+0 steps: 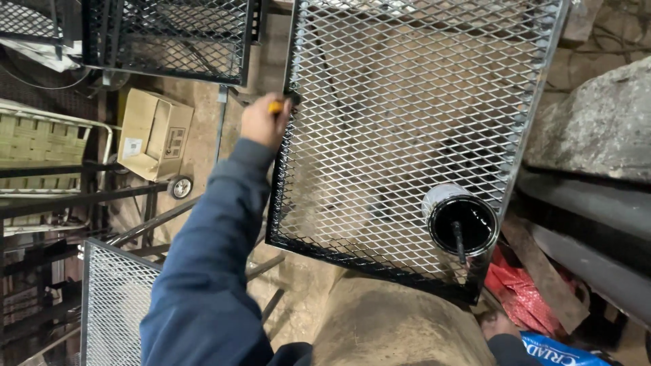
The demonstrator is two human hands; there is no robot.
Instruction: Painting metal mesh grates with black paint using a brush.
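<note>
The big framed mesh panel [407, 129] fills most of what I can see from here, lying flat and stretching away to the right of the person's left hand [263, 122]. Its near and left edges look glossy black and wet, while the far and right runs of frame and much of the mesh in the middle are paler, greyish metal. I'd judge the painting partly done: two sides coated, the rest to come.

Left of the hand and further off hangs another dark mesh panel [169, 37]; below the sleeve a pale grey one [115, 305] looks unpainted. A cardboard box [154, 134] sits on the floor just left of the hand.

Well to the right of that hand, on the mesh itself near the panel's near corner, stands an open can of black paint [462, 220] with a stick in it.

The left hand is closed around a yellow-handled brush [277, 106], pressed to the panel's left frame edge; the bristles are hard to make out. The right hand [498, 324] shows only at the bottom, below the can; I cannot tell whether it is open or closed.
</note>
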